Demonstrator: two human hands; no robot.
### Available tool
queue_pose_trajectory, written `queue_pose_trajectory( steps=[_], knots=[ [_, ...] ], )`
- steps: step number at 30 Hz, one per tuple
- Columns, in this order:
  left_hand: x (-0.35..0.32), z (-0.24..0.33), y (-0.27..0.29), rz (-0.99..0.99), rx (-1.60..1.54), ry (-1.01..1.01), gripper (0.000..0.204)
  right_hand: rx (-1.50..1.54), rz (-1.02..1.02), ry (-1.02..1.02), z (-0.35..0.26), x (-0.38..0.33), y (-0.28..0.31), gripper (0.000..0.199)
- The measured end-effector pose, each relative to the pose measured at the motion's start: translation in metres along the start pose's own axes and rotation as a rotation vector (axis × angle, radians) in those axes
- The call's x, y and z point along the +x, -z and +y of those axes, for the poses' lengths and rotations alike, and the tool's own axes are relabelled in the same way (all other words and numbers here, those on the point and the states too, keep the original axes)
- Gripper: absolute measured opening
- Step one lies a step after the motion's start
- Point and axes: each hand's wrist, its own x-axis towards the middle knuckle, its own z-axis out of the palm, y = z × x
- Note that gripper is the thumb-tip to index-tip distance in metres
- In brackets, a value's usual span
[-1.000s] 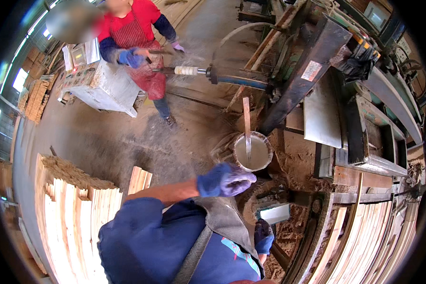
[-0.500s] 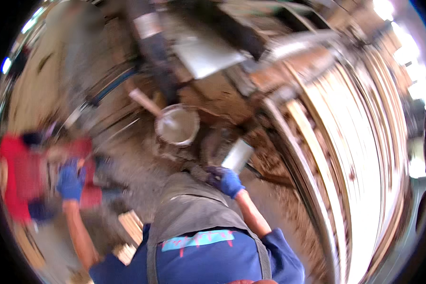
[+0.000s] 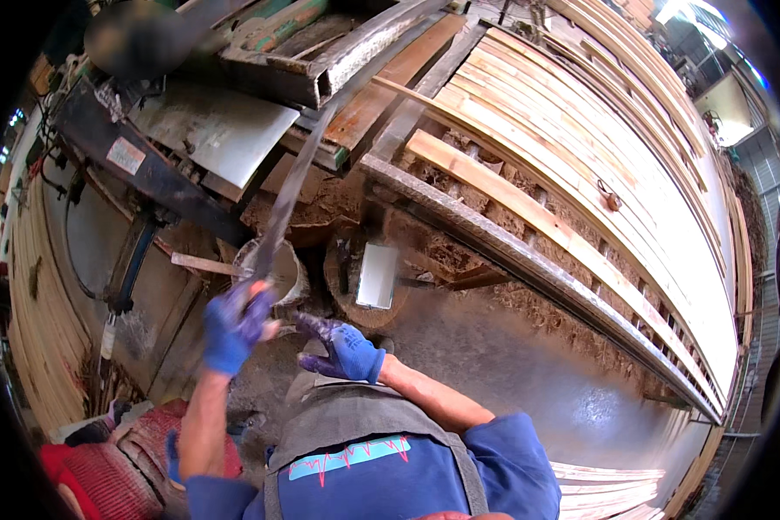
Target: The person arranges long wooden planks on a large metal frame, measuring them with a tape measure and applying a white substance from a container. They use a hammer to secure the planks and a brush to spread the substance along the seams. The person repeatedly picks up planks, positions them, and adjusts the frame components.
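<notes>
Now hands (image 3: 237,329) (image 3: 342,351) closer, seemingly with strip (image 3: 296,182)

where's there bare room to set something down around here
Bare room: grey floor between right sleeve and lumber rack; most of the pale metal plate between dark beam and open frame. Crowded: around the bucket, with left hand, right hand, long strip and white rectangular piece.
</notes>
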Motion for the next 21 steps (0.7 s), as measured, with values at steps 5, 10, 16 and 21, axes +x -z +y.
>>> queue_pose_trajectory(
  steps=[5, 10, 16, 21],
  knots=[
    [0.124, 0.026, -0.115, 0.148, -0.254, -0.149, 0.02, -0.41, 0.448, -0.293, 0.02, 0.026, 0.049, 0.072],
    [0.194, 0.033, -0.178, -0.148, -0.303, -0.027, 0.032, -0.827, 0.67, -0.364, 0.03, 0.066, 0.12, 0.046],
    [0.337, -0.007, -0.213, -0.435, -0.233, -0.5, 0.024, -0.281, 1.109, -0.692, 0.081, 0.071, 0.138, 0.039],
    [0.477, -0.057, -0.241, -0.064, 0.375, -0.526, 0.038, -0.147, 1.078, -0.659, 0.059, 0.068, 0.145, 0.038]
  ],
)
